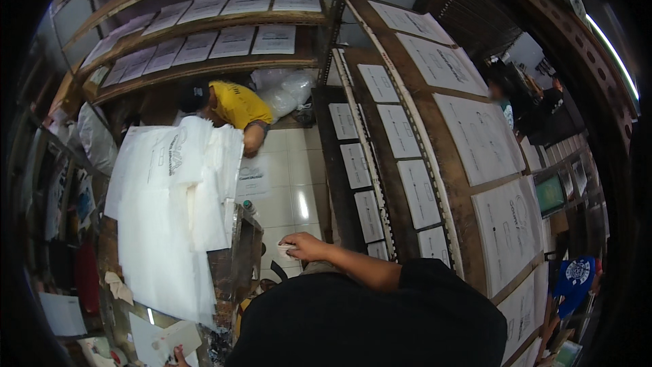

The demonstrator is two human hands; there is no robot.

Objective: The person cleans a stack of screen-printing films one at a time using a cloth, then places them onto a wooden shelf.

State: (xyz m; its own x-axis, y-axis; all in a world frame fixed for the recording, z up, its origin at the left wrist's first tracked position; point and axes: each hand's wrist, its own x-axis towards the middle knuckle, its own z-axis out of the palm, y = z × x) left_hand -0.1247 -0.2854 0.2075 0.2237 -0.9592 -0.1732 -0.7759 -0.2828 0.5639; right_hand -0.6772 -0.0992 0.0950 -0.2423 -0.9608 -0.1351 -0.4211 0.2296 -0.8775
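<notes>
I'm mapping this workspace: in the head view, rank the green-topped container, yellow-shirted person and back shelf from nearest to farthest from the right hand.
From the right hand:
1. Green-topped container: ahead, to the left.
2. Yellow-shirted person: farther ahead, left.
3. Back shelf: behind that person.

Brown shelves (305,42) beside pale tiled floor (277,215)
</notes>
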